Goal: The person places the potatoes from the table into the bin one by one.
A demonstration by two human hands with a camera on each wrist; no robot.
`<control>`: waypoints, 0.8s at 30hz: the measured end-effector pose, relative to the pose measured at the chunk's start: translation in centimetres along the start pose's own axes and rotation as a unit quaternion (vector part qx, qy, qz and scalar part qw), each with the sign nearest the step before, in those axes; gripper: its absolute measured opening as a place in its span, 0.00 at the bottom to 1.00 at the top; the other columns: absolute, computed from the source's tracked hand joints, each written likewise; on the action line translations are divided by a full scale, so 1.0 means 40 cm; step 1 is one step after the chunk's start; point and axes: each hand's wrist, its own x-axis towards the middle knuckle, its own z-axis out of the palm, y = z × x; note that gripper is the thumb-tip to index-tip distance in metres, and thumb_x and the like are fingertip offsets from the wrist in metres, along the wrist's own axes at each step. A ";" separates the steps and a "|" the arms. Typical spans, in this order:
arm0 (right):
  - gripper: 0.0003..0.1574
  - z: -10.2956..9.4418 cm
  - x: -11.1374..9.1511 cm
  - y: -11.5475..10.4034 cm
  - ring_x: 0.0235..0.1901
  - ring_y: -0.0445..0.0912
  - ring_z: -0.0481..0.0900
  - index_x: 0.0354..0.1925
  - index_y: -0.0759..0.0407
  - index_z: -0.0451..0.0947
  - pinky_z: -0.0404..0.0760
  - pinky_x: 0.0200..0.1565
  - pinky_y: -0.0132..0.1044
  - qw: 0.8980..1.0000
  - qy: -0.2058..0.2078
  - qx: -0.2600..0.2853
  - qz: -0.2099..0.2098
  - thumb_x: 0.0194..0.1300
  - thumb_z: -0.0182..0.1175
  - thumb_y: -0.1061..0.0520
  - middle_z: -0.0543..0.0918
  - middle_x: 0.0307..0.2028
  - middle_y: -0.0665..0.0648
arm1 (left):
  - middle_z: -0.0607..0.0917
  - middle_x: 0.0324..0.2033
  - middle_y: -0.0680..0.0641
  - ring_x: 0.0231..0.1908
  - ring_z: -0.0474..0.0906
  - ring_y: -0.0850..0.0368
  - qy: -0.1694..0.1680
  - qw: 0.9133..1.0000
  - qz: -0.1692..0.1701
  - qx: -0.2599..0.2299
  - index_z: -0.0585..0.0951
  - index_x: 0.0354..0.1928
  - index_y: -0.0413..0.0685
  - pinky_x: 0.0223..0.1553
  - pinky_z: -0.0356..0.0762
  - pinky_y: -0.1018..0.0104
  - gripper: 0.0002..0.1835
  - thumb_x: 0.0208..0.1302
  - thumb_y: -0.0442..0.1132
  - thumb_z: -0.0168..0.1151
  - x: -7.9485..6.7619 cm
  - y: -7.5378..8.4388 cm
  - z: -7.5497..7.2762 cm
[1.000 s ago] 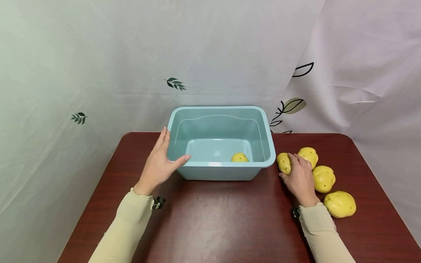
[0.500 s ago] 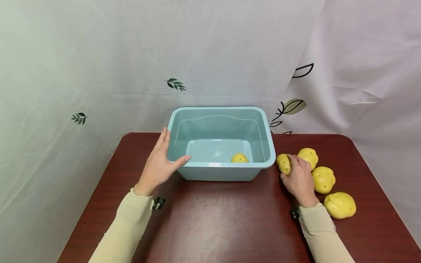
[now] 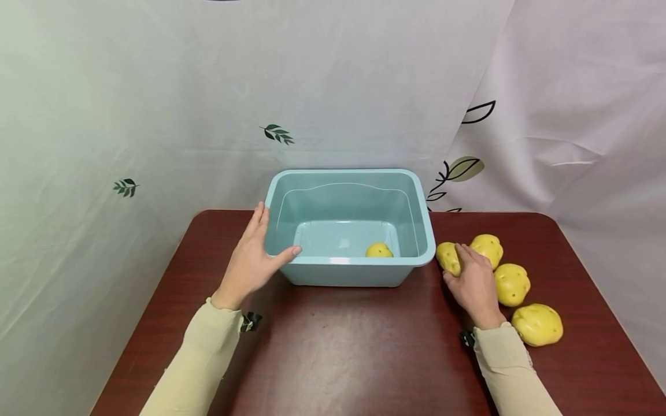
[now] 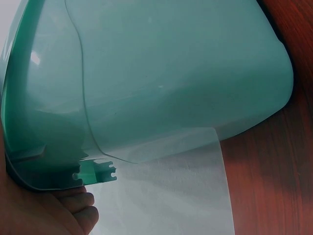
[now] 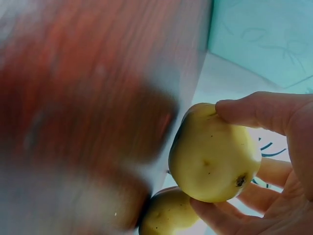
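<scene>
My right hand point(image 3: 474, 286) holds a yellow potato point(image 3: 448, 258), thumb on one side and fingers on the other. In the right wrist view this potato point(image 5: 215, 156) shows a dark spot, and another potato point(image 5: 168, 213) lies right behind it. My left hand point(image 3: 251, 260) rests at the front left corner of a light blue plastic basin point(image 3: 343, 271), fingers straight along its left side and thumb stretched out at the front rim. The left wrist view shows the basin wall point(image 4: 171, 73) close up, with fingertips at the rim. Inside the basin sits one potato point(image 3: 379, 249).
Several more potatoes lie on the right of the dark red table point(image 3: 338, 346): one behind the right hand point(image 3: 488, 249), one beside it point(image 3: 512, 284) and one near the sleeve point(image 3: 537, 325). A pale cloth point(image 3: 208, 86) with leaf prints hangs behind the table.
Almost nothing differs. The held potato and the right hand's fingers have shifted very slightly; the left hand and basin stay in place.
</scene>
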 end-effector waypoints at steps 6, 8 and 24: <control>0.39 -0.001 -0.001 -0.001 0.52 0.68 0.67 0.57 0.73 0.70 0.64 0.53 0.58 1.000 0.004 0.003 0.004 0.45 0.68 0.62 0.73 0.54 0.74 | 0.40 0.71 0.58 0.70 0.41 0.59 0.000 1.000 0.000 -0.001 0.46 0.72 0.46 0.61 0.58 0.47 0.57 0.50 0.70 0.58 -0.001 -0.001 0.000; 0.39 -0.002 -0.002 -0.003 0.52 0.68 0.68 0.57 0.72 0.70 0.64 0.53 0.58 1.000 0.006 0.005 0.005 0.45 0.68 0.62 0.73 0.54 0.74 | 0.40 0.71 0.58 0.70 0.41 0.59 0.001 1.000 0.000 -0.001 0.46 0.72 0.46 0.61 0.58 0.47 0.57 0.50 0.70 0.58 -0.001 -0.002 0.000; 0.39 -0.014 -0.001 -0.007 0.54 0.65 0.69 0.58 0.70 0.71 0.65 0.54 0.57 0.998 0.049 0.036 0.006 0.47 0.69 0.61 0.73 0.55 0.71 | 0.40 0.71 0.57 0.70 0.41 0.58 0.002 1.000 0.001 0.002 0.46 0.72 0.46 0.61 0.58 0.48 0.57 0.50 0.71 0.57 0.000 -0.002 0.000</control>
